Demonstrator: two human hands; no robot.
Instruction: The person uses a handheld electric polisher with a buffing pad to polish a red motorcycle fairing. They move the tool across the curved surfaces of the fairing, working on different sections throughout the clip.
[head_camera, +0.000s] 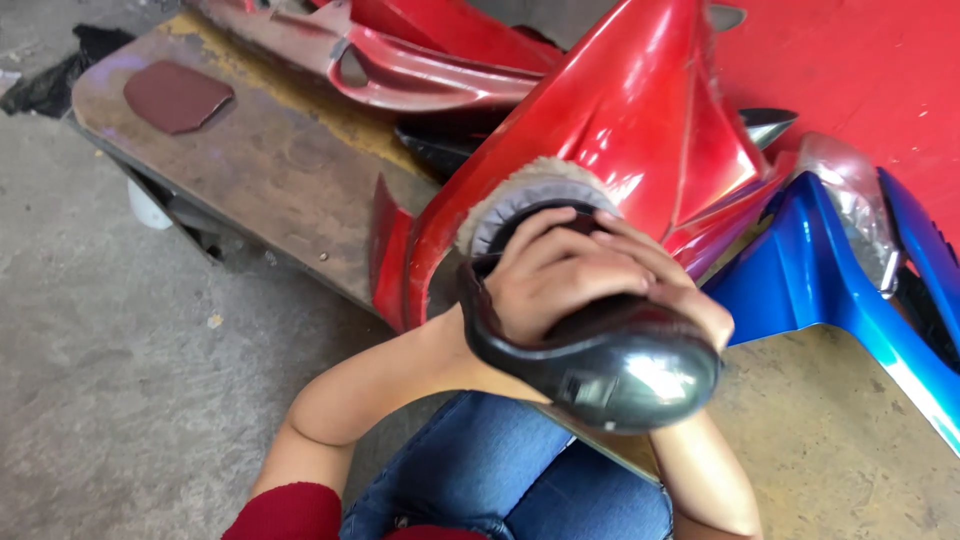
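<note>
Jeans-clad knees (520, 480) sit lowest in the head view, and just above them both hands, left hand (555, 275) and right hand (665, 285), wrap curled fingers round a dark polisher (600, 365) whose woolly pad (530, 195) presses against the red fairing panel (620, 120), blue panel (800, 270) beside.

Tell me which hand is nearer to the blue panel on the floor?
The right hand. It grips the far side of the black polisher, the side toward the blue panel. The left hand lies on top of the polisher, farther from the panel.

Both hands (590, 275) press a dark polisher (600, 365) (woolly pad (520, 190) down) onto a red fairing panel (640, 110).
</note>
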